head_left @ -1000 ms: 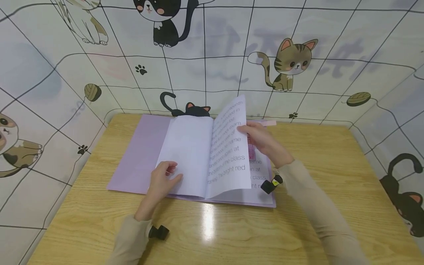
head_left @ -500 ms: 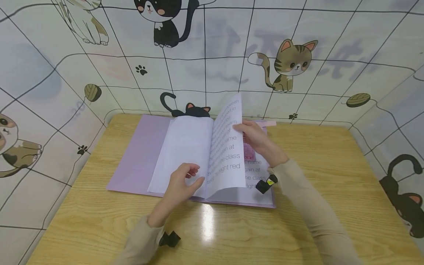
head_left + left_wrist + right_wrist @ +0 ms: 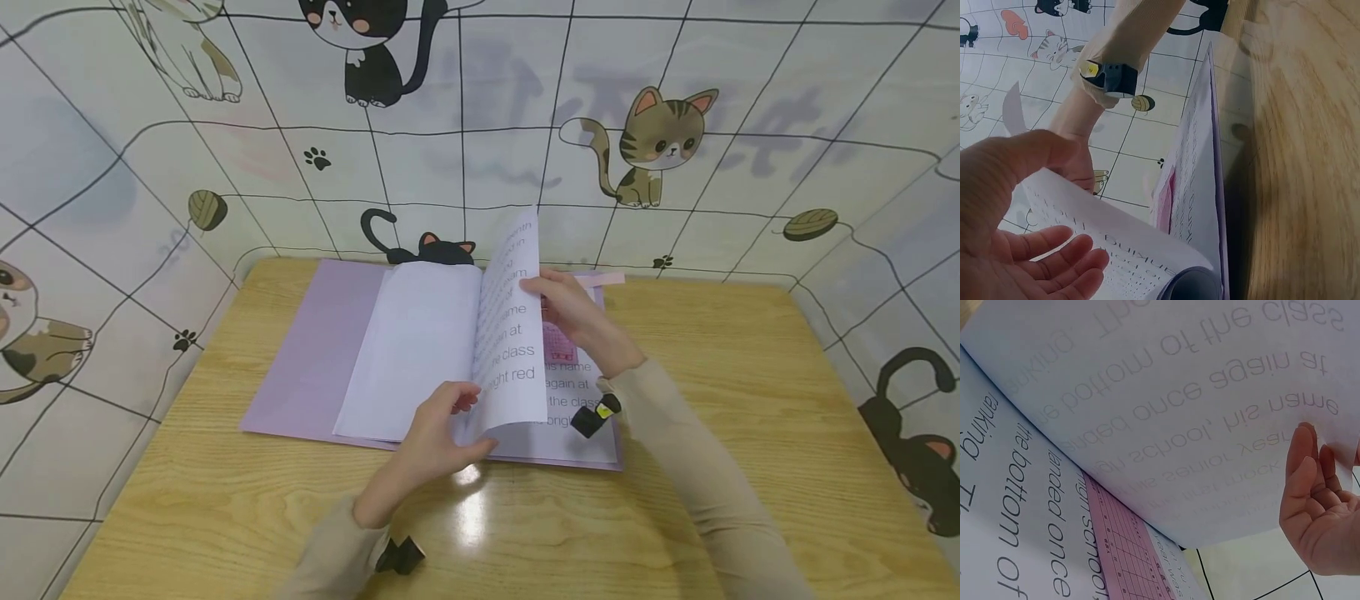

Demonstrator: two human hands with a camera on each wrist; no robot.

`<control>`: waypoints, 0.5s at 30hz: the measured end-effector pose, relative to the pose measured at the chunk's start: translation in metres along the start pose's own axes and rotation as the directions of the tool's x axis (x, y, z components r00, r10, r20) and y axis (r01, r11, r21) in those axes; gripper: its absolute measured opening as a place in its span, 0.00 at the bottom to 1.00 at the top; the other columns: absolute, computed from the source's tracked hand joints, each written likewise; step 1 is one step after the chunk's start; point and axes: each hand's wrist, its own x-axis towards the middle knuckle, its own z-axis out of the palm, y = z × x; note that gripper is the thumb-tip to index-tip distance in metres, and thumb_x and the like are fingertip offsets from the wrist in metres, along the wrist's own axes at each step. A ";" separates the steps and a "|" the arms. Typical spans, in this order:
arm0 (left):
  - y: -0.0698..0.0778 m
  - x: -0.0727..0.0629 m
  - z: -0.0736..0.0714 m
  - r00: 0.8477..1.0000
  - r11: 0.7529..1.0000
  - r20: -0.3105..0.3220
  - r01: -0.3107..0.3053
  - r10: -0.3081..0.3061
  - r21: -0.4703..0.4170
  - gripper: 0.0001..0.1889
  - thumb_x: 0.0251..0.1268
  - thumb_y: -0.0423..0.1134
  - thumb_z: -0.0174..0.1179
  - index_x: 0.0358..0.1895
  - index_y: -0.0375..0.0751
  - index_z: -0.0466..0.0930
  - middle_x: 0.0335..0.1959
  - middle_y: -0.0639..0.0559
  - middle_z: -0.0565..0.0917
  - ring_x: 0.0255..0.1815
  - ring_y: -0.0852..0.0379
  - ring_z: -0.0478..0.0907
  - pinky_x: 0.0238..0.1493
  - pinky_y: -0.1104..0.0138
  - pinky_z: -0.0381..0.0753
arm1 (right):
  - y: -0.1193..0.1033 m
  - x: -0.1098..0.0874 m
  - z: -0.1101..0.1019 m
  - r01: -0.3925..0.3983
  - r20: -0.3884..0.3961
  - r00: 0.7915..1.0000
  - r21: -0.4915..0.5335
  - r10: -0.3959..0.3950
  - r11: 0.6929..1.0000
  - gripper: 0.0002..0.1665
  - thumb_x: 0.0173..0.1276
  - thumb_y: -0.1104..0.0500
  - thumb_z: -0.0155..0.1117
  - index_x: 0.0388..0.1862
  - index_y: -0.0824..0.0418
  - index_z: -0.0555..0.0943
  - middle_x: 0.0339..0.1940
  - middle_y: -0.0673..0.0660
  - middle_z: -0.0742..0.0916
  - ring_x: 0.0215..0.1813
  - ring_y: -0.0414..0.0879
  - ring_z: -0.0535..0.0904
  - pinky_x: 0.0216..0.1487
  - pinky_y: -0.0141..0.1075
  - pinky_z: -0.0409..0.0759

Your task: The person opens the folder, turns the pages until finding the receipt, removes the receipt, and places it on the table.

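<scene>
A purple-covered book (image 3: 322,350) lies spread on the table, with a blank white page (image 3: 420,333) at left. My right hand (image 3: 581,321) pinches the outer edge of a lifted page (image 3: 517,333), which stands up from the spine with large print on it. In the right wrist view, the same hand (image 3: 1319,506) holds that page from behind. My left hand (image 3: 438,437) hovers at the book's lower edge near the spine, thumb and fingers spread apart. A pink printed slip (image 3: 560,343) lies on the right-hand page (image 3: 573,417) beneath the lifted one.
A pink tab (image 3: 611,279) sticks out past the book's upper right. The wooden table (image 3: 735,350) stretches around it, up to a wall (image 3: 510,158) printed with cats. Each wrist carries a small black camera, one at the right sleeve (image 3: 596,415).
My left hand has moved right across the left page to the lower edge near the spine. My right hand has drawn the lifted page a little to the left.
</scene>
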 end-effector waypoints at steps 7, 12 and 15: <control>-0.002 0.002 0.005 0.995 0.997 -0.088 -0.044 0.049 0.058 0.29 0.37 0.30 0.71 0.48 0.25 0.70 0.36 0.40 0.77 0.36 0.44 0.76 0.38 0.57 0.79 | 0.000 0.000 0.002 0.006 0.010 1.000 0.009 -0.006 1.000 0.26 0.71 0.59 0.49 0.66 0.64 0.66 0.43 0.55 0.82 0.39 0.45 0.81 0.41 0.35 0.78; -0.002 0.003 0.007 0.992 0.996 -0.107 -0.064 0.070 0.058 0.27 0.36 0.27 0.69 0.46 0.26 0.71 0.36 0.41 0.77 0.37 0.45 0.76 0.40 0.60 0.79 | 0.001 0.001 0.004 0.007 0.009 1.000 0.022 -0.008 1.000 0.26 0.71 0.59 0.49 0.66 0.66 0.66 0.41 0.54 0.82 0.38 0.44 0.81 0.40 0.34 0.79; -0.001 0.003 0.007 0.990 0.996 -0.125 -0.067 0.073 0.052 0.24 0.36 0.23 0.67 0.43 0.26 0.72 0.35 0.42 0.78 0.36 0.47 0.77 0.40 0.62 0.80 | 0.001 0.002 0.005 0.019 0.015 1.000 0.031 -0.019 0.999 0.26 0.71 0.60 0.49 0.66 0.67 0.65 0.39 0.53 0.83 0.37 0.43 0.81 0.38 0.33 0.79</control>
